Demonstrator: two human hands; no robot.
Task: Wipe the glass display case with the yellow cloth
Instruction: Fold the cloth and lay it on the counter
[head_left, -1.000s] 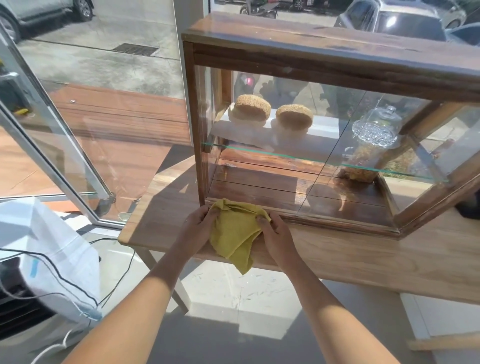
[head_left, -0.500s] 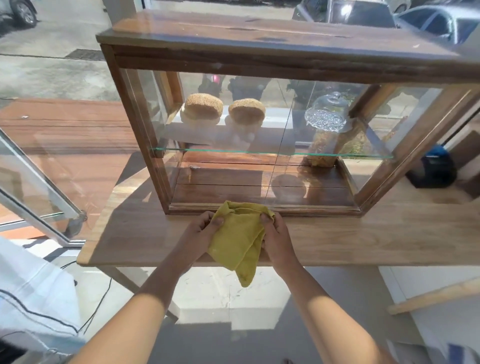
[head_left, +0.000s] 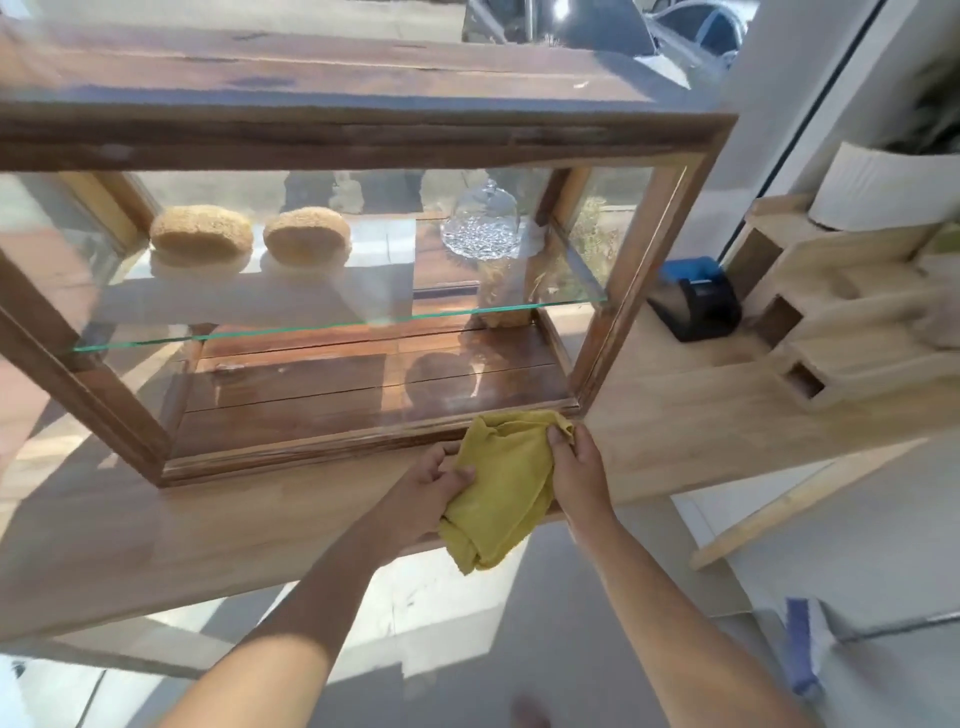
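Note:
A wood-framed glass display case (head_left: 363, 140) stands on a light wooden counter (head_left: 675, 431). Both hands hold a crumpled yellow cloth (head_left: 498, 483) just in front of the case's bottom right corner. My left hand (head_left: 423, 493) grips its lower left side. My right hand (head_left: 576, 467) pinches its upper right edge, close to the case's lower frame. The cloth's lower end hangs past the counter's front edge. Inside, two round buns (head_left: 249, 236) sit on the glass shelf, and a cut-glass dome (head_left: 480, 221) stands to their right.
A black and blue card terminal (head_left: 693, 299) sits on the counter right of the case. Beyond it stands a stepped wooden rack (head_left: 841, 322) with a white pot (head_left: 888, 192) on top. A blue-handled tool (head_left: 802, 649) lies on the floor at lower right.
The view has swung right, so the case now sits left in frame. Both hands with the cloth have shifted from the case's bottom middle to its bottom right corner.

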